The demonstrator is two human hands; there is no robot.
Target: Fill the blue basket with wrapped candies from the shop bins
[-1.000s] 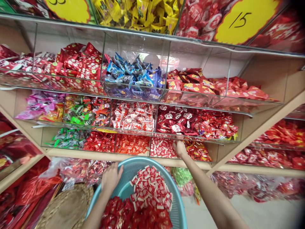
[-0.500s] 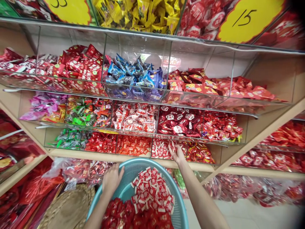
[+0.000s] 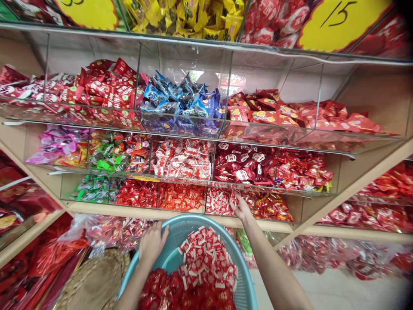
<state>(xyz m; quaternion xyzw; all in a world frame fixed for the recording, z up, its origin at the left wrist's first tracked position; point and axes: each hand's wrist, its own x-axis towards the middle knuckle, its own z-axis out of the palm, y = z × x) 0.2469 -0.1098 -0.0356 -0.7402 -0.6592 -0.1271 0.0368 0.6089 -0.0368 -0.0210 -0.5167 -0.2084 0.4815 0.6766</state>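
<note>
A round teal plastic basket [image 3: 248,275] sits at the bottom middle. In it are white-and-red wrapped candies [image 3: 208,256] at the right and back, and darker red wrapped candies [image 3: 163,288] toward me. My left hand [image 3: 151,241] is closed over the basket's left rim. My right hand [image 3: 240,206] reaches to the lowest shelf, with its fingers pinched on a small red-and-white wrapped candy [image 3: 232,196]. Around it lies a bin of red-and-white candies [image 3: 217,201]. The tips of that hand are partly hidden by the clear divider and the candy.
Clear-fronted shelves hold blue candies [image 3: 176,97], orange-printed red packets [image 3: 267,116] and dark red candies [image 3: 241,163]. A yellow price sign marked 15 [image 3: 342,26] hangs upper right. A woven straw item [image 3: 93,280] stands left of the basket. Bagged candies [image 3: 322,254] lie below the shelves.
My right hand's fingers have drawn together around a candy in the same bin. My left hand stays on the basket rim. The view has shifted slightly.
</note>
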